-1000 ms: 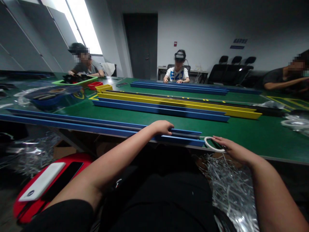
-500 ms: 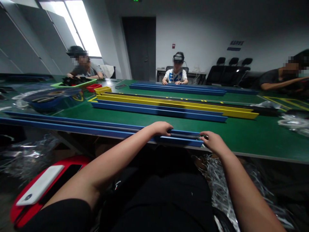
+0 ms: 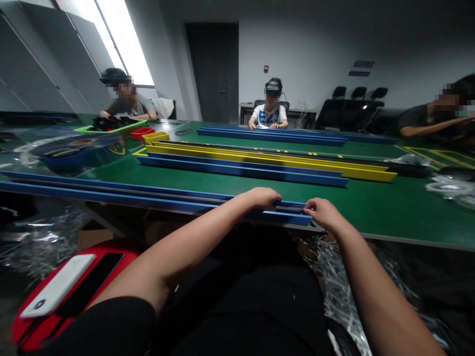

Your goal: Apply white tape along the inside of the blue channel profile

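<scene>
Head | left hand (image 3: 264, 198) — fingers curled over blue rail (image 3: 148, 201) | right hand (image 3: 323, 212) — fingers closed on rail end

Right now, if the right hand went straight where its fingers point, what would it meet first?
Probably the left hand: the right hand points leftward along the blue rail, where the left rests, a short gap apart.

My left hand (image 3: 263, 198) curls over the near blue rail (image 3: 111, 195), fingertips hidden. My right hand (image 3: 322, 212) covers the rail's end, grip unclear. The rail leaves the frame's left edge, and the red case (image 3: 25, 331) at lower left is cropped.
</scene>
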